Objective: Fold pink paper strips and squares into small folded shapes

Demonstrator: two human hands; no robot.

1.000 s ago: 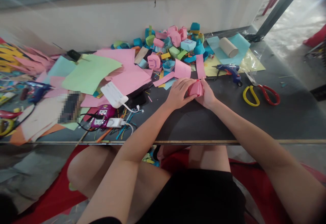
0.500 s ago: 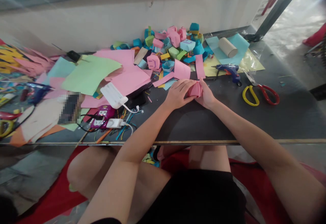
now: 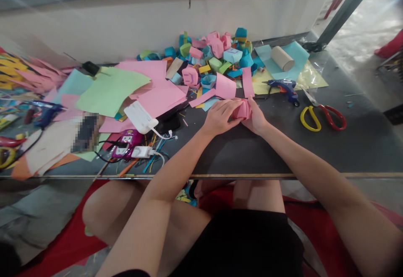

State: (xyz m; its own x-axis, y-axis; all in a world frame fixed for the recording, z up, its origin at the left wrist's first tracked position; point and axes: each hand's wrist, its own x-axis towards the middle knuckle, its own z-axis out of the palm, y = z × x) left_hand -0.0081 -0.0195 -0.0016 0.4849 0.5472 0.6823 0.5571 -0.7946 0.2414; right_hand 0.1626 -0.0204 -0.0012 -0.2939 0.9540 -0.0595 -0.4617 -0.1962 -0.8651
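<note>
Between my two hands is a small folded pink paper piece (image 3: 242, 110), held just above the dark table (image 3: 239, 155). My left hand (image 3: 222, 115) closes on its left side, with the fingers over the top and the thumb along the near edge. My right hand (image 3: 256, 117) grips the right side, its thumb upright against the paper. The fingers partly cover the piece. Just beyond my hands lie a curved pink paper sheet (image 3: 225, 86) and a pink paper strip (image 3: 247, 82).
Behind stands a heap of small folded paper boxes (image 3: 217, 48). To the right are a blue glue gun (image 3: 285, 87), scissors (image 3: 327, 115) and a cardboard tube (image 3: 282, 58). On the left lie a green paper sheet (image 3: 113, 92), a white power bank (image 3: 140, 117) and a purple power strip (image 3: 127, 142) with cables.
Both hands keep hold of the pink paper piece in nearly the same spot. The piece looks slightly turned, showing a little more of its face. The camera view has shifted very slightly.
</note>
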